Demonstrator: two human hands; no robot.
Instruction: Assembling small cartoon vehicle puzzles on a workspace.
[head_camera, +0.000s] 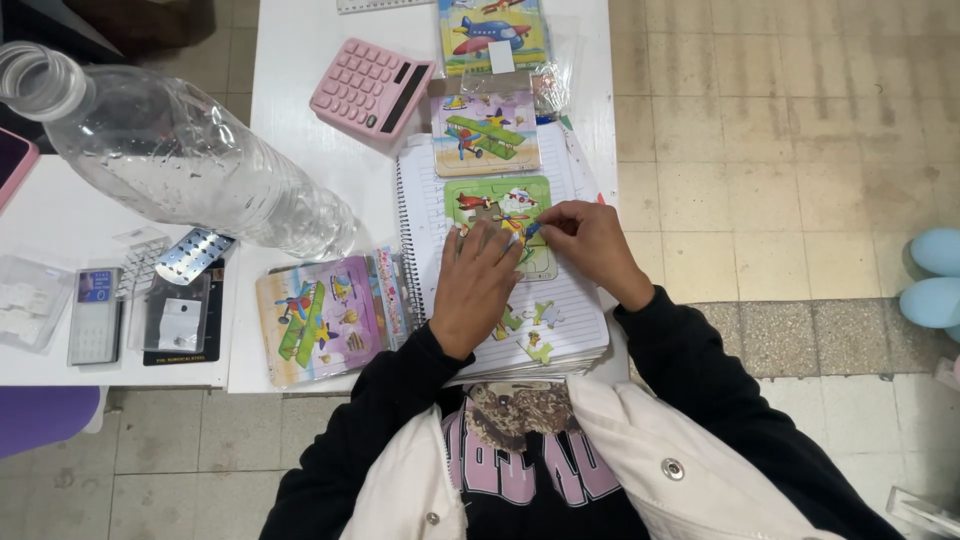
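Both hands, left (473, 288) and right (590, 243), press the green puzzle (500, 205) (grip flat).

Even, bright overhead light gives soft shadows, with the near bottle (190, 150) blurred (edges bow slightly).

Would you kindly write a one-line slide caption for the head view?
Both hands, left and right, fit pieces into a green plane puzzle on a spiral notebook beside a pink calculator.
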